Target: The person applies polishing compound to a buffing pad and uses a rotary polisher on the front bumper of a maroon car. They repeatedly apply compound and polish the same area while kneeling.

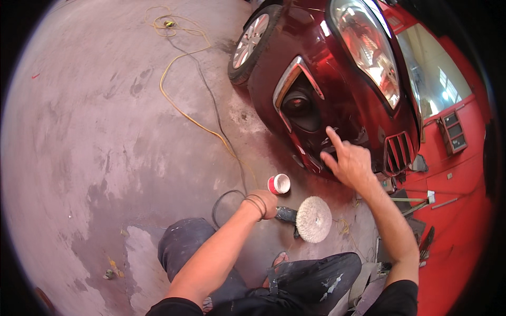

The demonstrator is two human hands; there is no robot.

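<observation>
Gripping the handle of a polisher (305,218) with the left hand (266,204), lower centre of frame, fluffy white pad turned up toward the camera. Right hand (354,162) well apart from it, right of centre, unclenched, index finger stretched toward the front of a dark red car (342,113), upper right; cannot tell whether touching. In the way: dark cord (213,96) looped about the left wrist, open tub (279,184) just above the polisher. Further off: yellow cable (216,134) along the floor (105,131), upper left of centre; red wall (448,226), right edge. Tub's red label too small to read.
</observation>
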